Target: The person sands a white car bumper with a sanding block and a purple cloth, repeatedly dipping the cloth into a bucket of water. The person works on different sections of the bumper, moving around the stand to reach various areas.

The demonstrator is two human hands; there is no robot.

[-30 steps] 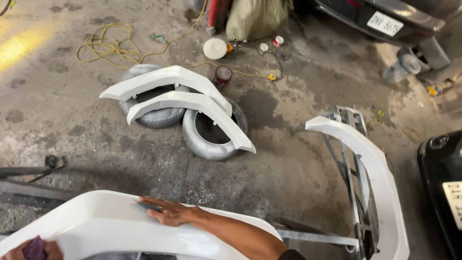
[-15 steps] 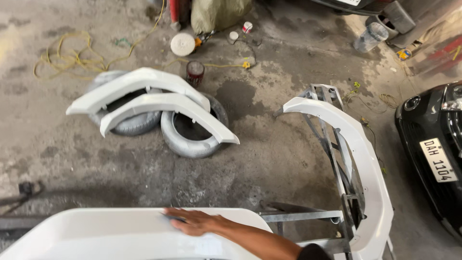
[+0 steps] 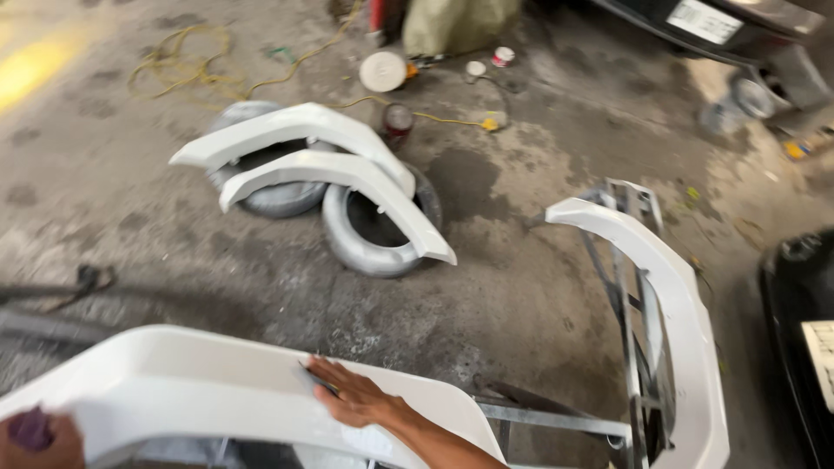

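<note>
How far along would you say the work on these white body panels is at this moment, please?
Two white arch panels already lie on grey tyres, and a curved white trim sits on a metal stand. In hand: the right hand presses something dark and flat on the large white panel, the left hand at its edge. What remains cannot be judged.

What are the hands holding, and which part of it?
The right hand lies flat on top of the big white car panel, pressing something small and dark under its fingers. The left hand grips a dark purple thing at the panel's near-left edge.
</note>
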